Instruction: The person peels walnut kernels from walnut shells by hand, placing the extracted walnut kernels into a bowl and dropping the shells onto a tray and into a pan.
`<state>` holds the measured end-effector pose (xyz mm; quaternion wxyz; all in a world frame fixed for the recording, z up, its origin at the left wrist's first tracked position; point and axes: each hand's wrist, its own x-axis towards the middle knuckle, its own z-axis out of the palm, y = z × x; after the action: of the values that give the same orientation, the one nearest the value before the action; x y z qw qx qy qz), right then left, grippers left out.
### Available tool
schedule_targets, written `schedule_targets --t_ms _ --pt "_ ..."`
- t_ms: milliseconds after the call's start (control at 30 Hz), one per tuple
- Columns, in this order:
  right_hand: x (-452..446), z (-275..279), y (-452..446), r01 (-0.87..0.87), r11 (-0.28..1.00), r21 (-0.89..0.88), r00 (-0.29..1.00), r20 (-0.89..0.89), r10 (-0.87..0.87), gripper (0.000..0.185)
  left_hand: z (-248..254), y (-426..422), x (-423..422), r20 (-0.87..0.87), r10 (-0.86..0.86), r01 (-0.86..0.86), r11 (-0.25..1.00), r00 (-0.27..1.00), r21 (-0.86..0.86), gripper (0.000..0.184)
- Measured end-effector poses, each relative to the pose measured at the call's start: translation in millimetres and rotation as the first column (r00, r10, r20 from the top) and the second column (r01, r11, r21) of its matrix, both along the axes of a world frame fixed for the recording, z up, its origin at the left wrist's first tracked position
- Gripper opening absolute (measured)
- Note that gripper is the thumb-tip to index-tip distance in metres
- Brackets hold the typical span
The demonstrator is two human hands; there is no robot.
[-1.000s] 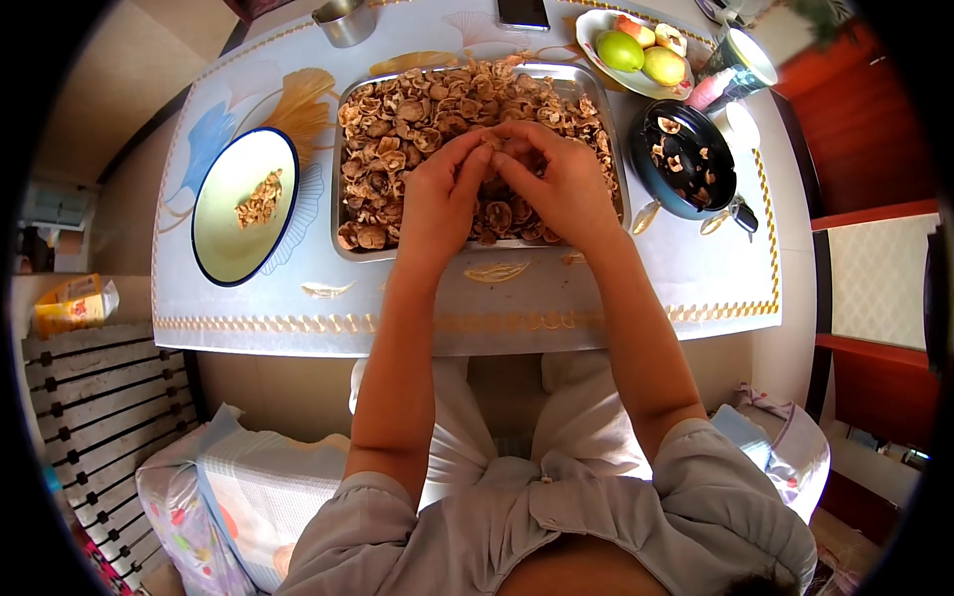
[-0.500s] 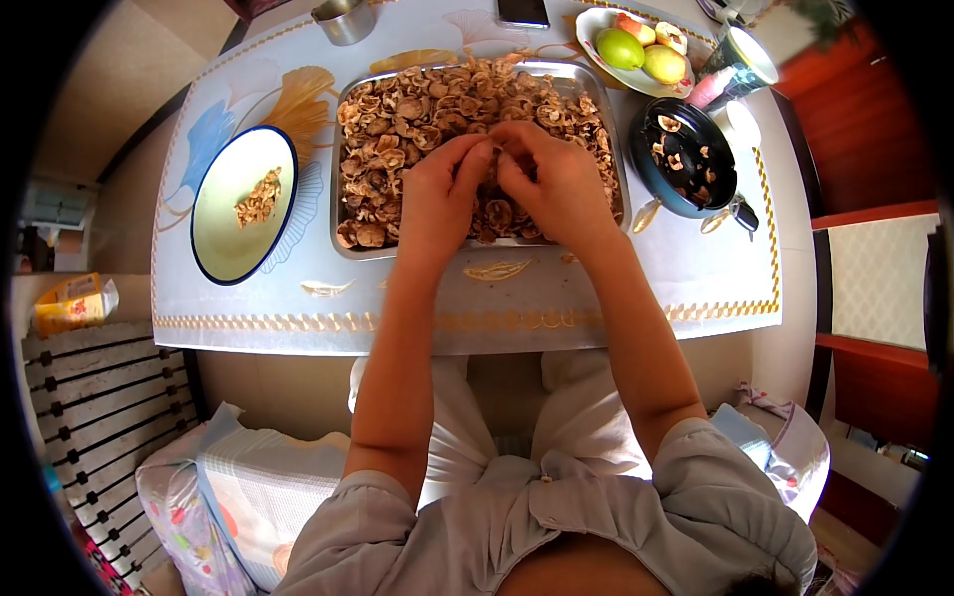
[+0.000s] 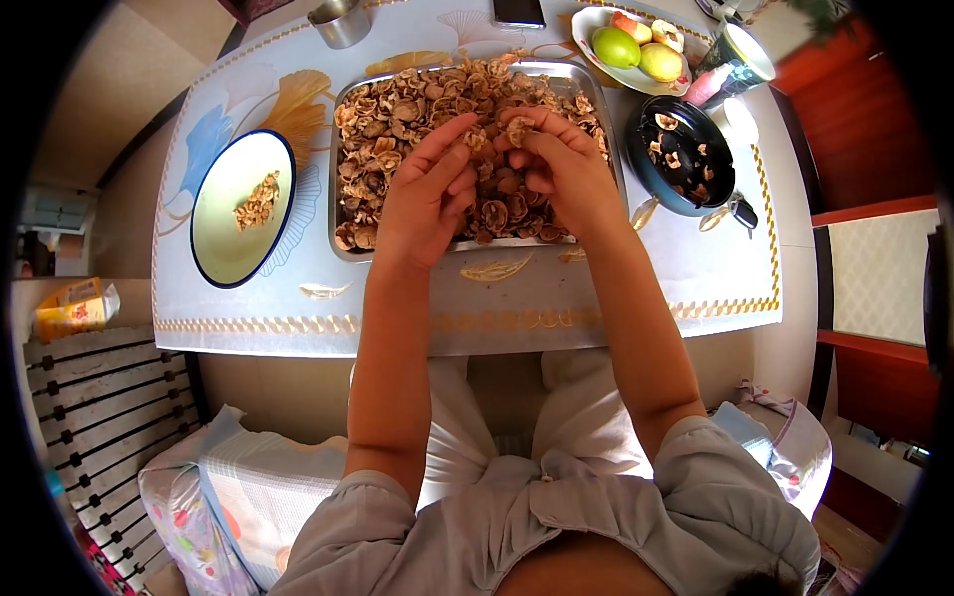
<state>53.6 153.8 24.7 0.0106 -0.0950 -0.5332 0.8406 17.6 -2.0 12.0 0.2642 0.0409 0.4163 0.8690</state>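
Note:
A metal tray heaped with walnut shells lies under both hands. My left hand pinches a small walnut piece between thumb and forefinger. Close by on the right, my right hand grips another walnut piece, its fingers curled around it. A small gap separates the two pieces. Whether they are kernel or shell I cannot tell. Left of the tray, a pale enamel dish with a dark rim holds a little pile of walnut kernels.
Right of the tray stands a dark round pan with shell bits inside. Behind it are a plate of fruit, a patterned cup and a white cup. A metal mug and a phone lie along the far side.
My hands were together over the tray and have drawn apart. Each now shows a separate walnut piece between its fingers.

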Motion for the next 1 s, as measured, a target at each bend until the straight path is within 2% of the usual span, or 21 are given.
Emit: schedule_targets --t_ms 100,200,267,333,367,500,600,667,700,733,767,800,900,1000 --pt "0 -5 2 -0.045 0.987 -0.151 0.999 0.008 0.046 0.022 4 0 0 0.007 0.004 -0.004 0.999 1.0 -0.052 0.031" --pt "-1 -3 -4 -0.057 0.99 0.132 0.998 -0.028 0.061 0.022 -2 -5 -3 -0.064 -0.059 0.053 0.995 0.996 -0.083 0.033" --pt "-2 -11 -7 0.043 0.924 0.381 0.987 -0.159 0.02 0.022 -3 -2 -2 -0.121 -0.066 0.05 0.991 0.99 -0.127 0.033" --pt "-1 -13 -10 0.128 0.827 0.547 0.971 -0.237 0.006 0.022 -2 4 3 -0.193 0.005 -0.052 0.969 0.981 -0.241 0.032" --pt "0 -12 -11 0.153 0.785 0.601 0.969 -0.248 0.0 0.021 -2 6 4 -0.232 0.037 -0.106 0.95 0.972 -0.293 0.032" --pt "0 -11 -13 0.259 0.659 0.706 0.943 -0.332 -0.016 0.023 -5 7 3 -0.176 0.008 -0.057 0.961 0.984 -0.271 0.028" --pt "1 -11 -13 0.184 0.734 0.654 0.965 -0.264 -0.007 0.022 -2 6 3 -0.123 -0.006 -0.024 0.969 0.992 -0.245 0.027" --pt "2 -4 -10 0.028 0.837 0.547 0.992 -0.117 0.043 0.027 -7 2 -1 -0.133 -0.003 -0.032 0.967 0.991 -0.254 0.027" --pt "2 0 -8 -0.045 0.876 0.48 0.996 -0.046 0.076 0.029 -5 2 0 -0.066 0.038 -0.05 0.979 0.997 -0.196 0.027" --pt "2 0 -5 -0.06 0.974 0.216 0.996 -0.054 0.074 0.032 0 1 0 0.003 0.073 -0.072 0.988 0.997 -0.137 0.027" --pt "1 0 -2 -0.072 0.995 -0.065 0.996 -0.061 0.068 0.035 2 1 1 0.075 0.102 -0.096 0.992 0.992 -0.081 0.027" --pt "0 0 1 -0.08 0.937 -0.341 0.996 -0.066 0.061 0.038 2 0 0 0.103 0.093 -0.091 0.995 0.99 -0.028 0.027" --pt "-2 -3 12 -0.124 0.785 -0.607 0.991 -0.035 0.129 0.043 -3 -3 -6 0.193 0.059 -0.082 0.99 0.979 0.118 0.028" --pt "-3 -3 16 -0.085 0.687 -0.721 0.99 0.014 0.137 0.043 -9 -5 -10 0.292 0.009 -0.081 0.968 0.956 0.237 0.029"
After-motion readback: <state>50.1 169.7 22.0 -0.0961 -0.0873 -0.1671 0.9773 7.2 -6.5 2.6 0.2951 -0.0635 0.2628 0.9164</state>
